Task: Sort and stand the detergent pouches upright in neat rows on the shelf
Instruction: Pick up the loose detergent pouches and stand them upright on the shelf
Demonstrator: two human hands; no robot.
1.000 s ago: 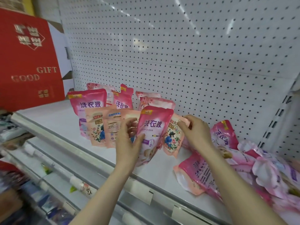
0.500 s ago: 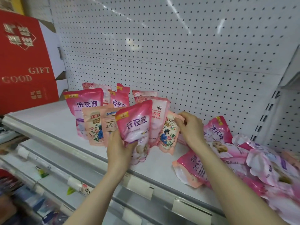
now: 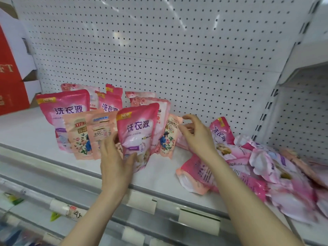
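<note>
Some pouches (image 3: 71,110) stand in rows. The left grip (image 3: 115,162) holds a pink pouch (image 3: 140,128) up; the right grip (image 3: 197,137) is loose, empty. A big pile (image 3: 266,174) lies flat.

White shelf (image 3: 35,132) bears upright pouches (image 3: 78,134) and a toppled pile (image 3: 266,174).

White pegboard back panel (image 3: 177,50); red gift box (image 3: 8,82) with gold lettering, far left; white cardboard flap (image 3: 26,55) beside it; blurred packaged goods (image 3: 16,235), lower left.
</note>
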